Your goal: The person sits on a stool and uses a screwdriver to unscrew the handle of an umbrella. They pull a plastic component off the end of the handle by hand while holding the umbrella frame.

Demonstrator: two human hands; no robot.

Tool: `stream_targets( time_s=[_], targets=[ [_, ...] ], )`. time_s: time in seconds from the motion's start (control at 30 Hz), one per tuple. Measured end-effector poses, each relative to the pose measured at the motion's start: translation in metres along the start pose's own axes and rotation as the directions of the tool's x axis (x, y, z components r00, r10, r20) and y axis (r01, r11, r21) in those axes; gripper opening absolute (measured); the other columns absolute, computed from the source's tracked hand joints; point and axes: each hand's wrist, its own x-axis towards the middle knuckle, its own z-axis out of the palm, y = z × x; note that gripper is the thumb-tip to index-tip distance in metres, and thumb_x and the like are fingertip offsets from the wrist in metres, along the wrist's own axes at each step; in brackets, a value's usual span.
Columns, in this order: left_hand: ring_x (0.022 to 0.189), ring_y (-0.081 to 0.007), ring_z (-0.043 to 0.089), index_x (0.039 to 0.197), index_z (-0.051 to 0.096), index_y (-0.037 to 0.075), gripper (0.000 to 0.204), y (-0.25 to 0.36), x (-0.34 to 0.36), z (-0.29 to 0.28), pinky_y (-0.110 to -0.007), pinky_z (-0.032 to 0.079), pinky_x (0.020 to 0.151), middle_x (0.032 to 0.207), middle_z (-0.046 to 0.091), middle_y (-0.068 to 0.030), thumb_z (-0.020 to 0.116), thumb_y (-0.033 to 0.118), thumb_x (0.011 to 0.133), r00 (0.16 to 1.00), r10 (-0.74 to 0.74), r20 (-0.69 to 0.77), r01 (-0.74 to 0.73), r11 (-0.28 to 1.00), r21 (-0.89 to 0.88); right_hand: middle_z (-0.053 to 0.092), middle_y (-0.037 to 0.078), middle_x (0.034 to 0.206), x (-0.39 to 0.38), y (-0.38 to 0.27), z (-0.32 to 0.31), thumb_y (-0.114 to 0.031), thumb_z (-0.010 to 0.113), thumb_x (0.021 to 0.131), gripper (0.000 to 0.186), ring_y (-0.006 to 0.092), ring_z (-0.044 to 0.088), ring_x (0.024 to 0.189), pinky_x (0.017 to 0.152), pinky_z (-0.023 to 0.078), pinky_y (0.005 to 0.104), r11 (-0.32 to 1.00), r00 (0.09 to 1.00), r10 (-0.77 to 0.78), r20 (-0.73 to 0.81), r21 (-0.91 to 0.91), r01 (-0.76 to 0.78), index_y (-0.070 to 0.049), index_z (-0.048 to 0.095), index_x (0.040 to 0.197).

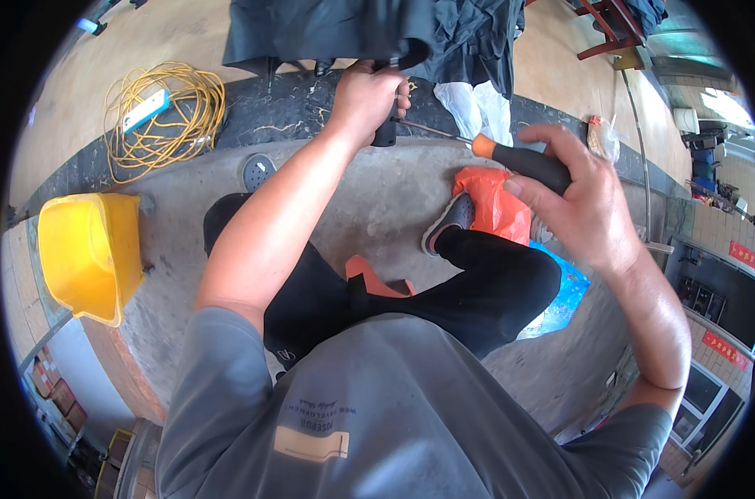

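My left hand (369, 104) is closed around a black handle (385, 133) just below dark hanging fabric (311, 33). Whatever the handle joins onto is partly hidden by that cloth and my fingers. From the right, my right hand (581, 187) holds a screwdriver (531, 165) by its black grip, thumb below and index finger above. An orange collar sits at the front of the grip. Its thin metal shaft points left, and the tip meets or nearly meets the side of the black handle, beside my left fingers.
A yellow bucket (94, 249) stands at the left. A coiled yellow cable (190, 100) lies around a blue-and-white power strip (146, 111) at the far left. Orange (498, 200) and blue plastic bags (567, 287) lie by my right leg. A white bag (477, 108) hangs or rests beyond the screwdriver.
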Motion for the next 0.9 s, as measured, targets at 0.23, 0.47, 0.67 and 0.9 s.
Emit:
stream_targets(
  time_s=[0.23,0.47,0.67,0.9],
  targets=[
    [0.06,-0.0134,0.057,0.097,0.053,0.002,0.011,0.004,-0.002,-0.007,-0.029,0.048,0.054,0.074,0.06,-0.005,0.056,0.007,0.087,1.0,-0.004,-0.016,0.003,0.996,-0.086,0.05,-0.001,0.065,-0.002,0.006,-0.002,-0.026,0.061,0.097,0.037,0.0052,0.042,0.054,0.049,0.036,0.0228,0.361,0.77,0.337,0.542,0.681,-0.637,0.003,0.059,0.12],
    [0.06,-0.0133,0.057,0.098,0.055,0.004,0.013,-0.003,-0.003,-0.007,-0.028,0.046,0.053,0.074,0.06,-0.0044,0.058,0.012,0.089,0.999,-0.033,0.007,0.033,0.997,0.068,0.049,0.001,0.06,-0.005,0.015,0.016,-0.019,0.062,0.093,0.03,0.0089,0.046,0.05,0.045,0.035,0.0234,0.785,0.93,0.247,0.271,0.506,-0.356,-0.001,0.062,0.117],
    [0.058,-0.0152,0.062,0.086,0.061,-0.003,0.015,-0.003,-0.003,-0.008,-0.029,0.049,0.051,0.069,0.062,-0.0078,0.06,0.013,0.084,0.999,-0.018,-0.05,0.022,0.997,0.074,0.055,0.004,0.079,-0.012,-0.004,0.016,-0.014,0.067,0.076,0.038,0.0175,0.057,0.061,0.054,0.047,0.0304,0.546,0.828,-0.509,0.236,-0.656,0.522,-0.007,0.065,0.113],
    [0.06,-0.0134,0.057,0.077,0.06,0.001,0.02,0.001,-0.01,0.003,-0.029,0.047,0.054,0.069,0.059,-0.0046,0.058,0.018,0.088,1.0,-0.016,-0.003,0.017,0.995,0.098,0.054,0.003,0.081,0.002,-0.01,-0.006,-0.022,0.072,0.079,0.04,0.0203,0.06,0.074,0.066,0.051,0.0341,0.784,0.906,-0.419,0.055,-0.482,0.392,-0.006,0.062,0.115]
  ],
)
